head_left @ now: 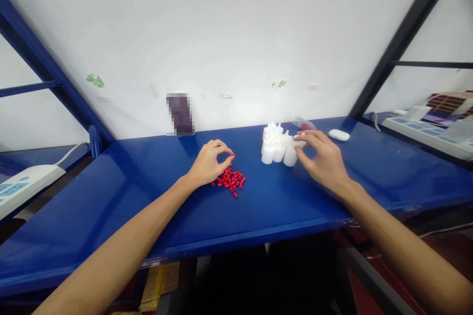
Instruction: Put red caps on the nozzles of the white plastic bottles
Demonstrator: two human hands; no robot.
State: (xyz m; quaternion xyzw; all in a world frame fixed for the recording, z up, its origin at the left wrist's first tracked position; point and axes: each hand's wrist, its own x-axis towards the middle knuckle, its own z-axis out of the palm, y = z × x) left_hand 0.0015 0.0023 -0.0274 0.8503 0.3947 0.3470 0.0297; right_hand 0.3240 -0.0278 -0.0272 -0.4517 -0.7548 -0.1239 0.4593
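At the heap of small red caps [231, 179], my left hand [211, 163] pinches one red cap [232, 155] between thumb and fingertips. My right hand [325, 160] is at the right side of a cluster of small white squeeze bottles [273, 145]. Its thumb and fingers close around a white bottle, which they partly cover. Several bottles stand upright close together, with narrow nozzle tips pointing up. Most of the caps lie loose on the blue table [177, 216], just right of and below my left hand.
Against the wall leans a dark phone-like object [181, 114], blurred out. A clear bag with red bits [305, 124] lies behind the bottles, and a white oval case [339, 135] to the right. Power strips [29, 184] and blue frame posts flank the table.
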